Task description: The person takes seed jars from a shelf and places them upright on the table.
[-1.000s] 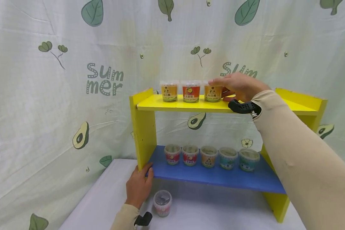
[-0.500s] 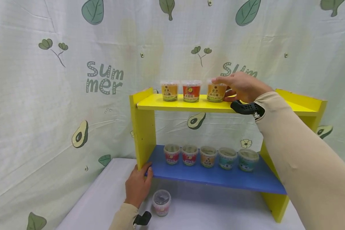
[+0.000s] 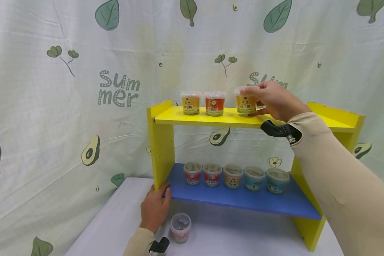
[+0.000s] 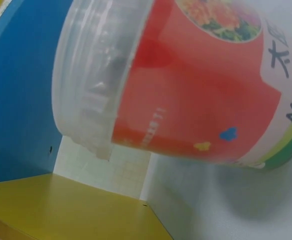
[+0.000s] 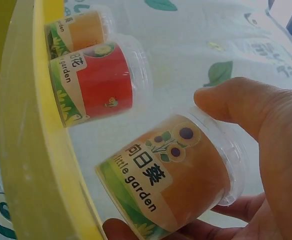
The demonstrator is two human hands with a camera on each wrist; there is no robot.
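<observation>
On the yellow top board, my right hand (image 3: 273,99) holds an orange-labelled plastic cup (image 3: 246,101) between thumb and fingers. The right wrist view shows this orange cup (image 5: 171,175) tilted against its neighbours, thumb by the rim and fingers beneath. To its left stand a red-labelled cup (image 3: 215,104) and another orange-labelled cup (image 3: 191,103). My left hand (image 3: 155,208) grips the shelf's left yellow side panel (image 3: 162,156), where it meets the blue board (image 3: 243,202). Just right of that wrist, a pink-labelled cup (image 3: 180,227) stands on the table; it fills the left wrist view.
Several cups line the blue board, among them a red one (image 3: 192,174), an orange one (image 3: 233,177) and a teal one (image 3: 277,180). The right side panel (image 3: 308,231) stands on the white table (image 3: 240,231). A printed curtain (image 3: 67,117) hangs behind.
My right hand has moved the orange cup rightward along the top board, widening its gap from the red cup. My left hand stays at the panel.
</observation>
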